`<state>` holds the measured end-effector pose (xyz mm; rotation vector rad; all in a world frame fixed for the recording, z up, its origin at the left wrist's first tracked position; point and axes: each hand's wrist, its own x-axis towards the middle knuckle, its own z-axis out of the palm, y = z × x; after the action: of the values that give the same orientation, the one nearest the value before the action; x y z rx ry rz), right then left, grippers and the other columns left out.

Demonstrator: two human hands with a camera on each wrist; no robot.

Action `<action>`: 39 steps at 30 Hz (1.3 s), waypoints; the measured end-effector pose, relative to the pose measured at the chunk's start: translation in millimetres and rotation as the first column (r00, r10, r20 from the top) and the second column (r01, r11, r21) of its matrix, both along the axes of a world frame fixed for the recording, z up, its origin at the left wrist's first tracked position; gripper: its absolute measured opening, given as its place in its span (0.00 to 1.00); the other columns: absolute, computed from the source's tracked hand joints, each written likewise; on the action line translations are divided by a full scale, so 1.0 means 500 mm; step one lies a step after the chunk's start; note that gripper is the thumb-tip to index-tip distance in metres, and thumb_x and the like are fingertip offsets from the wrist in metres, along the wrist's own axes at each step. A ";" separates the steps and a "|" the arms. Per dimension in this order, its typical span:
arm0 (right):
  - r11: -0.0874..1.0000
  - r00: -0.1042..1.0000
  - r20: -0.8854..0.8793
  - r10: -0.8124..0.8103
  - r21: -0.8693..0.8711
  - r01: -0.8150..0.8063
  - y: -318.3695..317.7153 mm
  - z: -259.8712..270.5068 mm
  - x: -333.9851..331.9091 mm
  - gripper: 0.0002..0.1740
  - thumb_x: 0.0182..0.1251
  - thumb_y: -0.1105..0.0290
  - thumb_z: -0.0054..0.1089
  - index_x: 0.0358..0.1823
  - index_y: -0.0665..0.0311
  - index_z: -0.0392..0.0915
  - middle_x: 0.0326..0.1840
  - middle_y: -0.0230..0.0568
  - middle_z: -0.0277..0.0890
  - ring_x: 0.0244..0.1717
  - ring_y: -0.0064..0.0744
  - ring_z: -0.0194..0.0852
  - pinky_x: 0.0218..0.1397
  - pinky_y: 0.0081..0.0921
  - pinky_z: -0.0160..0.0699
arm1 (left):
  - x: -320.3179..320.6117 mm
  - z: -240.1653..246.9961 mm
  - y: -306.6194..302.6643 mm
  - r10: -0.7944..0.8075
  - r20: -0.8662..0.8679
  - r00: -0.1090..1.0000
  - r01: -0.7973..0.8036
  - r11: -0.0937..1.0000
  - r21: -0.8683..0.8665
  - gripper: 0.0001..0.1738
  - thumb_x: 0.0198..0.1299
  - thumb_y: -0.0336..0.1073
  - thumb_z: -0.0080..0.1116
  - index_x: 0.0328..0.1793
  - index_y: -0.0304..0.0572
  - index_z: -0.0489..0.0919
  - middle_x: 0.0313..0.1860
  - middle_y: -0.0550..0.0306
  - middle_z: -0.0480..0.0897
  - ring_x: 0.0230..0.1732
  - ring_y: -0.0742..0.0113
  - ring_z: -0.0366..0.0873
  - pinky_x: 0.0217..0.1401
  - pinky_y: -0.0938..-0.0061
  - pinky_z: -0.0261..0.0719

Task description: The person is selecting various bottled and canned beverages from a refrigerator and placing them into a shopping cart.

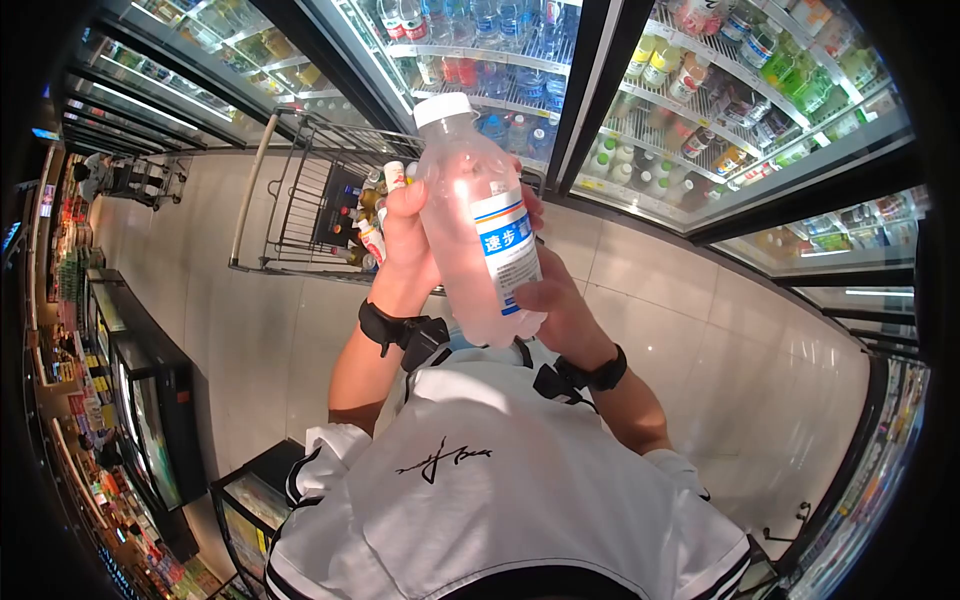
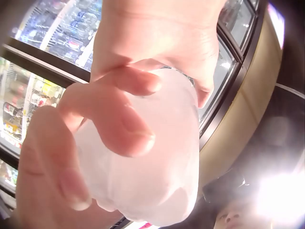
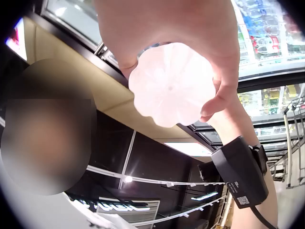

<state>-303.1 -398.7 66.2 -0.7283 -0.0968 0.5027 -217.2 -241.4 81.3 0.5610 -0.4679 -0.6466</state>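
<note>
Both hands hold one large clear plastic bottle [image 1: 460, 225] of pale pink drink, in front of the chest. It has a white cap [image 1: 442, 109] and a white-and-blue label [image 1: 507, 245] with Chinese characters, which faces up to the head camera. My left hand [image 1: 403, 240] grips the bottle's left side, the thumb near its shoulder. On the other side my right hand [image 1: 565, 305] holds it, thumb over the label's lower edge and fingertips showing at the far side. The scalloped base [image 3: 171, 88] shows in the right wrist view.
A wire shopping cart [image 1: 300, 200] stands ahead to the left with several bottles [image 1: 370, 240] in it. Glass-door drink coolers [image 1: 480, 60] line the far side. A low black display case [image 1: 150, 430] stands at the left, on pale floor tiles [image 1: 680, 330].
</note>
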 end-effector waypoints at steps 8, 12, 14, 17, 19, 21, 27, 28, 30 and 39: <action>0.545 0.705 0.654 -0.274 -0.498 0.674 0.089 0.045 0.034 0.53 0.50 0.64 0.77 0.73 0.70 0.53 0.61 0.53 0.73 0.61 0.45 0.77 0.60 0.38 0.77 | 0.029 0.023 0.023 0.391 0.125 0.912 -0.408 0.833 0.373 0.41 0.66 0.62 0.48 0.72 0.33 0.64 0.62 0.36 0.75 0.59 0.46 0.79 0.59 0.52 0.82; 0.474 0.706 0.665 -0.243 -0.553 0.685 0.118 0.068 0.045 0.55 0.48 0.64 0.78 0.74 0.70 0.51 0.63 0.55 0.72 0.62 0.47 0.76 0.60 0.38 0.77 | 0.056 0.036 0.039 0.307 -0.080 0.948 -0.279 0.928 0.247 0.41 0.62 0.68 0.48 0.59 0.32 0.76 0.49 0.44 0.83 0.50 0.55 0.83 0.52 0.62 0.84; 0.374 0.663 0.737 -0.130 -0.583 0.722 0.120 0.064 0.054 0.57 0.47 0.64 0.78 0.75 0.71 0.50 0.65 0.57 0.69 0.64 0.48 0.74 0.61 0.38 0.77 | 0.066 0.037 0.045 0.280 -0.111 0.954 -0.253 0.945 0.208 0.42 0.61 0.68 0.48 0.59 0.32 0.76 0.49 0.44 0.83 0.49 0.55 0.83 0.51 0.62 0.84; 0.427 0.645 0.744 -0.175 -0.532 0.731 0.133 0.061 0.067 0.58 0.47 0.64 0.79 0.75 0.70 0.49 0.65 0.54 0.67 0.63 0.46 0.73 0.59 0.38 0.77 | 0.079 0.033 0.065 0.272 -0.123 0.954 -0.248 0.952 0.180 0.41 0.61 0.68 0.48 0.60 0.33 0.75 0.50 0.45 0.82 0.49 0.55 0.83 0.51 0.61 0.84; 0.506 0.747 0.639 -0.183 -0.590 0.629 0.133 0.073 0.066 0.58 0.47 0.63 0.79 0.76 0.67 0.50 0.65 0.52 0.67 0.62 0.44 0.73 0.58 0.37 0.77 | 0.096 0.017 0.084 0.157 -0.108 0.982 -0.148 0.985 0.092 0.39 0.63 0.65 0.42 0.66 0.38 0.69 0.57 0.46 0.78 0.53 0.49 0.80 0.54 0.56 0.82; 0.579 0.829 0.529 -0.180 -0.625 0.524 0.122 0.078 0.071 0.58 0.48 0.63 0.79 0.76 0.64 0.50 0.65 0.50 0.67 0.61 0.42 0.73 0.56 0.37 0.78 | 0.106 0.015 0.096 0.191 -0.132 0.973 -0.177 0.978 0.109 0.39 0.63 0.65 0.41 0.66 0.39 0.69 0.57 0.46 0.78 0.53 0.50 0.80 0.54 0.56 0.82; 0.724 0.930 0.318 -0.184 -0.596 0.347 0.111 0.082 0.093 0.54 0.51 0.62 0.78 0.76 0.56 0.52 0.66 0.46 0.66 0.60 0.39 0.72 0.53 0.35 0.79 | 0.115 0.005 0.108 0.227 -0.121 0.966 -0.214 0.971 0.111 0.41 0.62 0.67 0.38 0.69 0.41 0.68 0.57 0.47 0.77 0.54 0.51 0.80 0.54 0.56 0.83; 0.722 0.929 0.320 -0.184 -0.598 0.349 0.115 0.081 0.095 0.54 0.51 0.62 0.78 0.76 0.56 0.52 0.66 0.46 0.66 0.60 0.39 0.72 0.53 0.35 0.79 | 0.118 0.000 0.110 0.192 -0.106 0.976 -0.186 0.980 0.070 0.42 0.62 0.68 0.37 0.69 0.40 0.68 0.58 0.47 0.77 0.54 0.51 0.80 0.54 0.56 0.83; 0.720 0.927 0.326 -0.187 -0.596 0.355 0.124 0.076 0.099 0.54 0.52 0.61 0.78 0.76 0.59 0.52 0.66 0.46 0.66 0.61 0.40 0.72 0.55 0.37 0.79 | 0.119 0.008 0.114 0.205 -0.087 0.975 -0.194 0.974 0.120 0.42 0.62 0.67 0.38 0.69 0.40 0.68 0.58 0.46 0.77 0.54 0.51 0.80 0.54 0.56 0.83; 0.788 0.939 0.259 -0.227 -0.517 0.334 0.147 0.049 0.123 0.48 0.46 0.74 0.78 0.70 0.63 0.59 0.63 0.38 0.71 0.63 0.30 0.73 0.65 0.32 0.74 | 0.152 0.053 0.113 0.355 0.285 0.890 -0.446 0.805 0.391 0.21 0.66 0.43 0.52 0.59 0.37 0.76 0.47 0.59 0.81 0.54 0.73 0.75 0.60 0.77 0.69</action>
<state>-241.7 -325.4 90.5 -1.3441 -0.0093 0.1630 -141.0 -185.0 108.1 1.1417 -0.3666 -0.2794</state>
